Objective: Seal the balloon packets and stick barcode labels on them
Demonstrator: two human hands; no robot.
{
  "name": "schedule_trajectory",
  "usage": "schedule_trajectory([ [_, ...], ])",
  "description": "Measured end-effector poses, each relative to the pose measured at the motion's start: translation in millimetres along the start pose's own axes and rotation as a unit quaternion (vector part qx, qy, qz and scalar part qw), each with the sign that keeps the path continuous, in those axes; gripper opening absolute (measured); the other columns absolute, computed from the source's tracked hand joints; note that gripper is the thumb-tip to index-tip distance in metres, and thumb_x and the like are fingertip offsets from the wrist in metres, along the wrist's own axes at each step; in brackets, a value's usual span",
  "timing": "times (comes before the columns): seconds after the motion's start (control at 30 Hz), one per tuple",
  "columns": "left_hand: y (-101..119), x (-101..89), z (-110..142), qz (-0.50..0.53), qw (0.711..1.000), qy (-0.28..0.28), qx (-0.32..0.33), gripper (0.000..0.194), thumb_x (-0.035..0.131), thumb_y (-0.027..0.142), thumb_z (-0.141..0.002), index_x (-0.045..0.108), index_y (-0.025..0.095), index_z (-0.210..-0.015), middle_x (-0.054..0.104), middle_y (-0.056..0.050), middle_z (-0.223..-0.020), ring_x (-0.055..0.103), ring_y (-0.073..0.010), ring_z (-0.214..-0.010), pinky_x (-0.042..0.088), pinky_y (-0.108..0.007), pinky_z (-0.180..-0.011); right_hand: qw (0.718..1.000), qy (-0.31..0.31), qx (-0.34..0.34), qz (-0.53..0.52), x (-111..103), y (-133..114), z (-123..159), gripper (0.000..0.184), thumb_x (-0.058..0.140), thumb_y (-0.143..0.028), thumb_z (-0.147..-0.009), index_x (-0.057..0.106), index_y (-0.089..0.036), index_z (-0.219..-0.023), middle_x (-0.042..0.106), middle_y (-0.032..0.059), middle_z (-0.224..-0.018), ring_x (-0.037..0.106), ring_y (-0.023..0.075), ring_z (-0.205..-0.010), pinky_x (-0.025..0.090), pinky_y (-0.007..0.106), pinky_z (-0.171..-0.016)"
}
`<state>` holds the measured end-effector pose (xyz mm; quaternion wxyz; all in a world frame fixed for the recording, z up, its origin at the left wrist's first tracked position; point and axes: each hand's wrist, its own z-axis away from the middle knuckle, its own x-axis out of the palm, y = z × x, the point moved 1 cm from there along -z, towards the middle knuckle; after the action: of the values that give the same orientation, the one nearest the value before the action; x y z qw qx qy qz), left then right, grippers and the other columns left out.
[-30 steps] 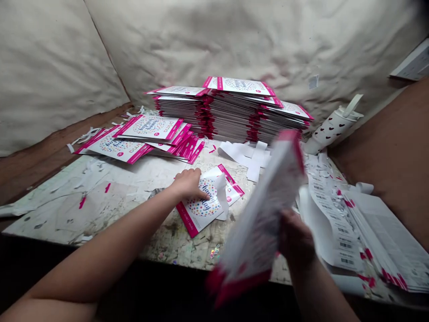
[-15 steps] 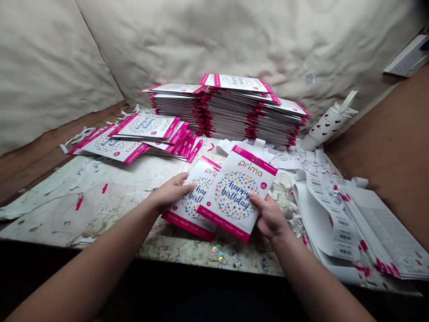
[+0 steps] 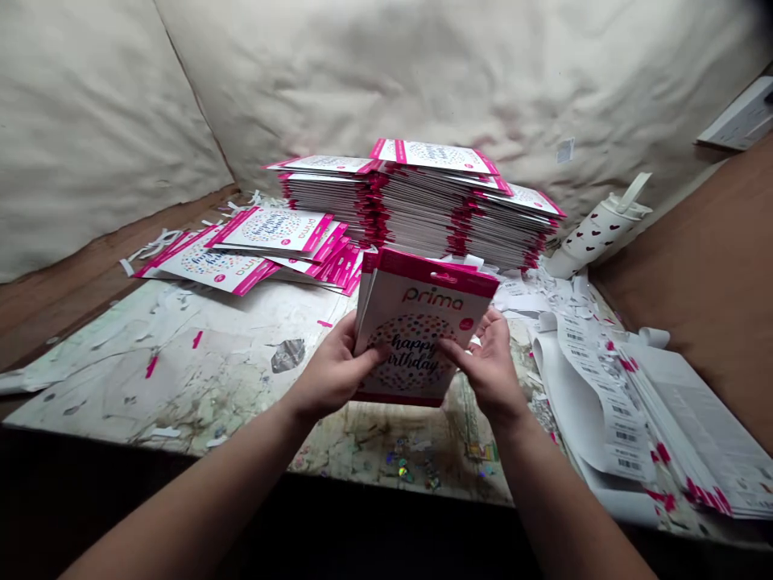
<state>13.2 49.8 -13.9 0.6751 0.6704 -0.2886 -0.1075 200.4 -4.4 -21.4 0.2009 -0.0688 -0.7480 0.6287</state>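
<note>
1. Across the top of the frame, a cream padded fabric wall (image 3: 392,72) is rising behind everything, and a brown panel (image 3: 694,266) is slanting along the right side.
2. Below it, a scuffed white surface (image 3: 181,403) is carrying all the paperwork, its coating worn and stained.
3. At upper centre, tall stacks of pink-edged packets (image 3: 416,209) are standing side by side against the wall.
4. Just left of them, loose packets (image 3: 266,234) are lying fanned out and overlapping.
5. At lower centre, the left hand (image 3: 332,370) and right hand (image 3: 489,362) are close together, pinching a packet bundle (image 3: 423,322) by its lower side edges and holding it upright, tilted slightly back, above the surface, with "prima" and "happy birthday" facing the camera.
6. At right, a long barcode label sheet (image 3: 604,403) is curling beside a pile of printed sheets (image 3: 682,427).
7. Near the upper right, a white heart-patterned tumbler (image 3: 595,229) is lying on its side.
8. Beneath the hands, specks of holographic glitter (image 3: 404,471) are catching the light.
</note>
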Motion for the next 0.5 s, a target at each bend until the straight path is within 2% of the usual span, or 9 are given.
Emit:
schedule_trajectory([
  [0.1,-8,17.6,13,-0.027,0.998,0.001,0.064,0.030,0.065,0.027,-0.077,0.054,0.020,-0.103,0.063,-0.006,-0.102,0.059,-0.0236,-0.098,0.049,-0.035,-0.083,0.996,-0.075,-0.007,-0.042,-21,-8,9,0.035,0.075,-0.024,-0.066,0.061,-0.024,-0.099,0.069,0.0046,-0.101,0.063,0.0239,-0.095,0.050,0.041,-0.083],
  [0.17,-12,29.2,21,-0.062,0.991,0.036,0.112,0.037,0.067,0.024,-0.075,0.050,0.023,-0.109,0.060,-0.005,-0.103,0.059,-0.0217,-0.096,0.049,-0.033,-0.081,0.996,-0.087,-0.009,-0.027,-32,-10,20,0.019,0.072,-0.023,-0.070,0.066,-0.024,-0.088,0.071,0.0027,-0.087,0.065,0.0214,-0.082,0.052,0.038,-0.076],
  [0.2,-14,34.5,24,-0.077,0.986,0.058,0.138,0.046,0.069,0.022,-0.073,0.047,0.024,-0.113,0.059,-0.005,-0.106,0.058,-0.0209,-0.096,0.049,-0.032,-0.080,0.996,-0.083,-0.016,-0.001,-37,-9,26,0.017,0.072,-0.022,-0.069,0.067,-0.024,-0.085,0.071,0.0016,-0.083,0.065,0.0204,-0.079,0.052,0.036,-0.075],
  [0.27,-17,43.6,27,-0.090,0.976,0.081,0.180,0.066,0.076,0.022,-0.065,0.040,0.027,-0.121,0.056,-0.005,-0.110,0.056,-0.0203,-0.098,0.048,-0.032,-0.083,0.994,-0.084,-0.029,0.060,-43,-7,36,0.026,0.077,-0.021,-0.063,0.067,-0.025,-0.087,0.070,0.0007,-0.085,0.065,0.0204,-0.081,0.052,0.035,-0.075],
  [0.37,-20,51.3,27,-0.083,0.972,0.061,0.211,0.083,0.082,0.026,-0.055,0.036,0.028,-0.124,0.055,-0.005,-0.109,0.056,-0.0203,-0.098,0.047,-0.033,-0.084,0.989,-0.095,-0.047,0.106,-48,-2,41,0.046,0.082,-0.020,-0.054,0.064,-0.026,-0.096,0.067,0.0007,-0.092,0.063,0.0220,-0.085,0.052,0.036,-0.076],
  [0.43,-19,52.0,25,-0.095,0.973,0.040,0.207,0.075,0.083,0.025,-0.054,0.043,0.027,-0.118,0.058,-0.004,-0.104,0.058,-0.0198,-0.092,0.048,-0.032,-0.080,0.989,-0.098,-0.048,0.104,-51,0,40,0.046,0.082,-0.020,-0.053,0.064,-0.025,-0.095,0.066,0.0002,-0.091,0.063,0.0218,-0.083,0.053,0.036,-0.074],
  [0.5,-17,51.2,24,-0.125,0.977,0.024,0.170,0.051,0.080,0.023,-0.059,0.056,0.023,-0.104,0.062,-0.004,-0.096,0.060,-0.0190,-0.085,0.049,-0.030,-0.074,0.989,-0.102,-0.034,0.097,-53,2,37,0.042,0.082,-0.019,-0.053,0.066,-0.025,-0.091,0.068,0.0003,-0.088,0.063,0.0221,-0.082,0.052,0.036,-0.075],
])
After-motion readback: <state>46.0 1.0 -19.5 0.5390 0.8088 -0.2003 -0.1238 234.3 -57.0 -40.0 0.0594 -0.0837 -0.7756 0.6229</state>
